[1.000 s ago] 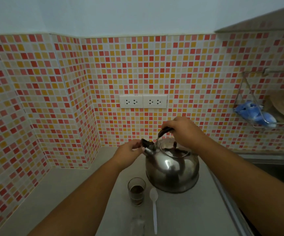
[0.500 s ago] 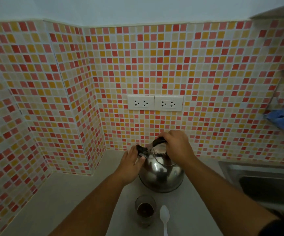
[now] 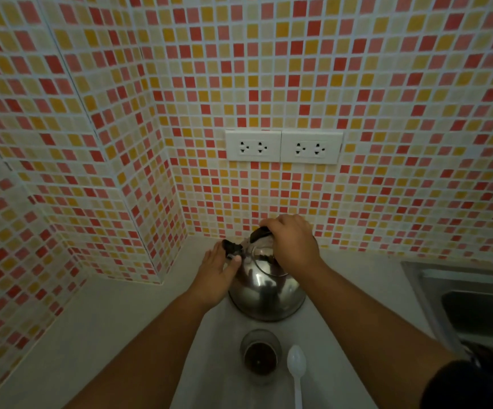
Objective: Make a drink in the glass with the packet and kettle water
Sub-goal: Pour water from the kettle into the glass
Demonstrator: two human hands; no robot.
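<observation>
A shiny steel kettle stands on the grey counter near the tiled back wall. My right hand grips its black handle from above. My left hand rests against the kettle's left side, thumb on the black spout cap. In front of the kettle stands a small clear glass with dark brown powder at the bottom. A white plastic spoon lies just right of the glass. No packet is in view.
A steel sink is set into the counter at the right. Two white double sockets sit on the tiled wall above the kettle. The tiled wall juts out in a corner on the left.
The camera has tilted and moved closer, so the kettle and glass sit lower in view. My left hand has closed in on the spout cap, thumb now on it. Right hand keeps hold of the handle.
</observation>
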